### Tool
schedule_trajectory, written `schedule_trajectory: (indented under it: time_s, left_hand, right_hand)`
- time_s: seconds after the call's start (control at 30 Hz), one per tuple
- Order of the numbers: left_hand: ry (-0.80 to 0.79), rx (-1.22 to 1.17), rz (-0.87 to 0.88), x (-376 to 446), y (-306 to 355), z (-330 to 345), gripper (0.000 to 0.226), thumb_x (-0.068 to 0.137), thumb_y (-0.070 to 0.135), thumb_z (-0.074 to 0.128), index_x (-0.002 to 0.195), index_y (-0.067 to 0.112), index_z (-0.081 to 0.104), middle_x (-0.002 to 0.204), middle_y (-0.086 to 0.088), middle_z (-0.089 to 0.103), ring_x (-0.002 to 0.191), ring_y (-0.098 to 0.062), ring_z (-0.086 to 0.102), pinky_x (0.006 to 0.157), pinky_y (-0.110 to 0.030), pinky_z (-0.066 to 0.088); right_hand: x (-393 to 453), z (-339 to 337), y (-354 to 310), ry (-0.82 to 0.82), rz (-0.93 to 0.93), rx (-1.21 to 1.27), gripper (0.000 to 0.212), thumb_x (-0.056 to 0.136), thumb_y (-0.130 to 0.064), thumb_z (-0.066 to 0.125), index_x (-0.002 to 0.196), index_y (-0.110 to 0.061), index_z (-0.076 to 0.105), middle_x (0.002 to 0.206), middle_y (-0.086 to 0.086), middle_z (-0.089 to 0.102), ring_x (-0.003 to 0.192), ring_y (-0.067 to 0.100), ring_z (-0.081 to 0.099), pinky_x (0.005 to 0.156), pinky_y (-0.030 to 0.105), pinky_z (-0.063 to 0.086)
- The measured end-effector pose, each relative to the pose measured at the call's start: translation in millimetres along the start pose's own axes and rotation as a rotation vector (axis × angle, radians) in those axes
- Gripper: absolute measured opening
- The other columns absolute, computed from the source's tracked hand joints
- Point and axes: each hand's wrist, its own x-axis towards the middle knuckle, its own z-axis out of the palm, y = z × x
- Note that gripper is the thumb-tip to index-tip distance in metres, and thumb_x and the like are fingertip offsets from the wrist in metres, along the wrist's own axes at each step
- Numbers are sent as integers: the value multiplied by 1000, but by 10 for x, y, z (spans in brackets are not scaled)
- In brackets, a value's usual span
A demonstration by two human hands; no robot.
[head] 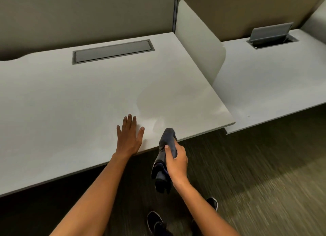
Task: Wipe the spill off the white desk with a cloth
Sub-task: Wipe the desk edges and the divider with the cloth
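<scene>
The white desk (70,101) fills the left and middle of the view. A faint, darker damp patch (167,101) shows on its right half, reaching toward the front edge. My left hand (129,137) lies flat on the desk near the front edge, fingers spread, holding nothing. My right hand (176,162) grips a dark grey cloth (166,147) just off the desk's front edge. The cloth's top end sits level with the desk edge and the rest hangs down below my hand.
A closed grey cable hatch (112,51) is set in the back of the desk. A white divider panel (197,41) separates it from a neighbouring desk (273,77) with an open hatch (271,34). Carpet floor (264,165) and my dark shoes (155,221) are below.
</scene>
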Motion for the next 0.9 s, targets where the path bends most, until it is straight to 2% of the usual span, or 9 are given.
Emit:
schedule_trajectory:
  time_s: [0.1,0.17,0.23,0.33,0.4,0.5,0.67,0.77,0.9]
  left_hand:
    - [8,4,0,-18,-107,-56,67,105,49,23,160,17,3,168,0,-10,154,-14,-15,123,-46,-10]
    - [10,52,9,-17,-186,-66,67,105,49,22,160,16,2,168,0,-10,153,-14,-15,123,-46,-11]
    - [17,106,11,7,-272,-82,67,105,50,22,160,16,4,168,-1,-10,154,-16,-15,123,-47,-10]
    - [27,140,5,42,-374,-101,68,104,49,23,160,15,6,168,-3,-8,154,-18,-12,123,-49,-8]
    - [13,136,-1,54,-404,-91,68,104,48,24,160,14,6,168,-4,-7,155,-19,-11,124,-50,-6]
    - [11,237,18,38,-401,-22,66,105,46,23,159,12,9,168,-8,-4,155,-22,-7,124,-53,-2]
    - [19,263,17,48,-394,9,67,103,47,21,160,13,9,168,-8,-4,155,-22,-7,124,-53,-1]
    - [11,269,15,59,-410,11,68,103,48,21,160,14,8,168,-7,-5,155,-21,-7,124,-53,-2]
    - [16,260,13,63,-422,15,68,103,48,23,160,15,10,169,-7,-4,155,-21,-7,124,-52,-2]
  right_hand:
    - [283,-366,-132,116,-113,-32,17,95,-29,58,112,-33,58,116,-6,54,100,3,55,81,9,42]
    - [608,-657,-246,210,-141,-106,11,95,-30,57,106,-31,58,118,0,57,102,10,58,90,26,52]
    - [987,-919,-329,262,-195,-278,23,97,-29,54,116,-18,60,121,8,57,109,21,58,99,44,50]
    - [1461,-1171,-387,194,-201,-571,47,99,-30,50,144,-16,43,141,13,46,125,29,49,110,47,40]
    - [1696,-1194,-339,118,-199,-825,50,100,-26,48,147,-16,37,147,17,37,131,33,41,112,46,34]
    - [1869,-1008,-305,63,-268,-1063,41,98,-16,46,139,-14,46,144,20,39,130,37,39,108,44,32]
    - [1740,-388,-324,53,-260,-997,49,98,-13,47,146,-18,39,151,14,28,127,39,32,105,40,34]
    - [1451,92,-370,-65,-413,-974,53,94,-9,51,145,-16,40,149,16,33,124,37,34,104,39,35]
    - [955,624,-290,-259,-579,-1027,58,91,-17,56,147,-20,40,151,14,34,123,39,38,102,40,40]
